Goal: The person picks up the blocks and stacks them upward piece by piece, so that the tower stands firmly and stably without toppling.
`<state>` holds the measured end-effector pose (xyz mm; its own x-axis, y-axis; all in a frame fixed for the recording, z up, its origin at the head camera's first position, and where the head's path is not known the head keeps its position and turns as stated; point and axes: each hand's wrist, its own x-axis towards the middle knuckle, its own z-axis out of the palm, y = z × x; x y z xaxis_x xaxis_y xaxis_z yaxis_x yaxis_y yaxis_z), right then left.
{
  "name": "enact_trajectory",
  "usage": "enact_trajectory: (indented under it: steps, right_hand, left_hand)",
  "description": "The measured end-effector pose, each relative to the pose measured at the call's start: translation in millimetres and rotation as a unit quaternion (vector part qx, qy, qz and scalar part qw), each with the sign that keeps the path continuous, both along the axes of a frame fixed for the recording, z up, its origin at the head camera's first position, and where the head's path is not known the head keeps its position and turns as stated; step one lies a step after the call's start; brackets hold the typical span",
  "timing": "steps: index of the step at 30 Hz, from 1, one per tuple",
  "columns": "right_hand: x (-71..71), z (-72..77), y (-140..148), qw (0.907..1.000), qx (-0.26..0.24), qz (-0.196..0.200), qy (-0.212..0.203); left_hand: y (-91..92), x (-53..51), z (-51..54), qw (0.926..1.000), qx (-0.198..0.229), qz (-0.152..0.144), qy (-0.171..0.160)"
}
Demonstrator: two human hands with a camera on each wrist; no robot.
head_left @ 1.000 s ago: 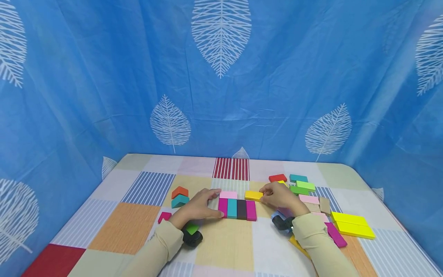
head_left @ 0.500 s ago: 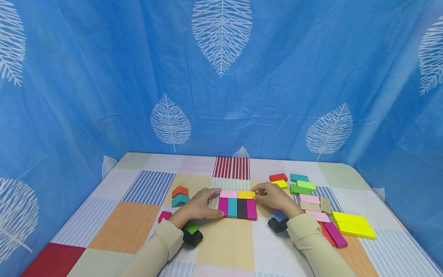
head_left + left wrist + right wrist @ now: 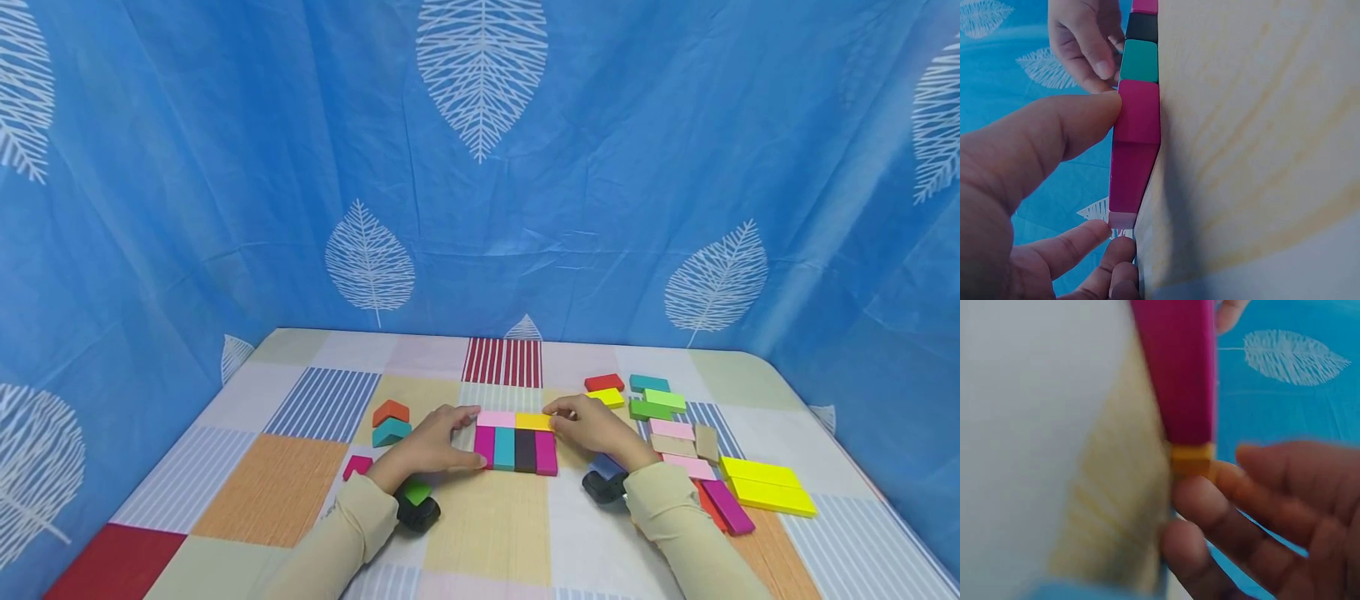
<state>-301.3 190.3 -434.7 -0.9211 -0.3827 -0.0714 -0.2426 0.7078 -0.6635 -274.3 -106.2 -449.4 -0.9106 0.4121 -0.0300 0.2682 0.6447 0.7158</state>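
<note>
Thumb against the near end of a magenta block (image 3: 484, 447), my left hand (image 3: 431, 450) reaches its index finger to the far side of a pink block (image 3: 497, 419). Beside the magenta block lie a teal (image 3: 504, 450), a black (image 3: 525, 451) and a second magenta block (image 3: 546, 452), packed side by side. A yellow block (image 3: 533, 422) lies end to end with the pink one across their far ends. Curled fingers of my right hand (image 3: 596, 429) hold the yellow block at its right end; the right wrist view is blurred there.
Right of my right hand lie loose blocks: red (image 3: 604, 382), teal (image 3: 649, 383), green (image 3: 651, 410), and long yellow ones (image 3: 768, 486) among several others. At left are orange (image 3: 391, 412) and teal wedge-shaped blocks (image 3: 392, 432), plus a magenta piece (image 3: 357, 467). Blue curtains stand behind.
My right hand has slid the yellow block leftward until it meets the pink block, and stays at its right end. My left hand has kept its place.
</note>
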Motion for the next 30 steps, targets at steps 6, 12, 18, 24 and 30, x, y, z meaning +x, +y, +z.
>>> enact_trajectory:
  steps: [6,12,18,24,30]
  right_hand:
    - [12.0,12.1,4.7,0.9973,0.020,0.053,-0.046]
    - [16.7,7.1,-3.8,0.9920,0.111,0.058,0.014]
    - [16.1,6.0,-5.2,0.9904,0.122,0.057,0.033]
    - [14.8,13.6,12.7,0.9954,0.040,0.085,-0.020]
    - [19.5,23.0,42.7,0.9935,-0.008,0.113,0.012]
  left_hand:
    - [2.4,-0.7,0.7,1.0000,-0.003,-0.001,-0.004]
    - [1.9,-1.7,2.3,1.0000,-0.006,-0.005,0.001]
    - [2.5,-2.2,3.1,1.0000,-0.007,-0.003,-0.001]
    - [2.4,-1.3,3.6,1.0000,-0.006,-0.002,-0.004]
    - [-0.5,-1.3,2.6,1.0000,-0.005,-0.005,-0.002]
